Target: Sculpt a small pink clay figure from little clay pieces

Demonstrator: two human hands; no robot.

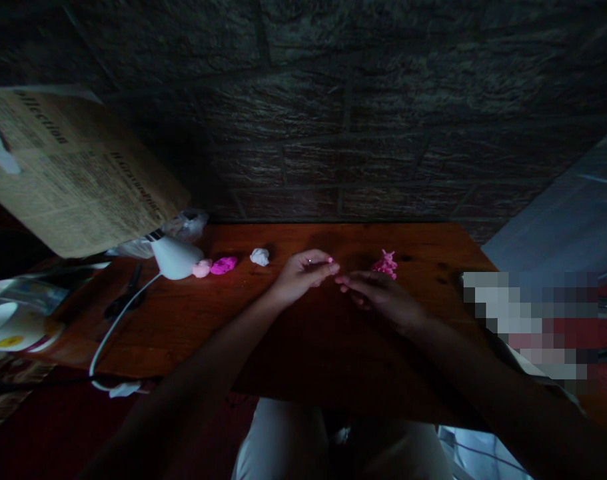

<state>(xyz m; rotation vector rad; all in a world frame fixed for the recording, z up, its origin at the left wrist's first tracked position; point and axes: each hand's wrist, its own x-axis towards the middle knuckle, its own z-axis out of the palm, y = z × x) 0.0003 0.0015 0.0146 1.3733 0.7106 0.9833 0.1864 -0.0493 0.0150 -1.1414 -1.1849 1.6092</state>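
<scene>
1. The left hand [303, 273] is out to the right of the lamp [176, 259], its forearm slanting up from the person's left; thumb and fingers are drawn together in a narrow pinch on a small pink piece [330, 260].
2. The right hand [378, 293] is farther right of the lamp, reaching inward from the person's right, fingers curled and tips bunched close to the left hand's; it's too dim for me to tell whether they grip anything.
3. I count two bare hands, both raised over the wooden tabletop [283, 233], and one pink piece in the pinch.
4. Three lumps sit in a row right of the lamp: one pale pink lump [202, 269] right by its base, one bright pink lump [224, 265] next to that, and one white lump [259, 257] farther along.
5. One knobbly pink figure [387, 260] is well to the lamp's right, partly hidden behind the right hand.
6. One pair of dark scissors [128, 293] lies to the lamp's left, and one white tub [8, 327] farther left.
</scene>
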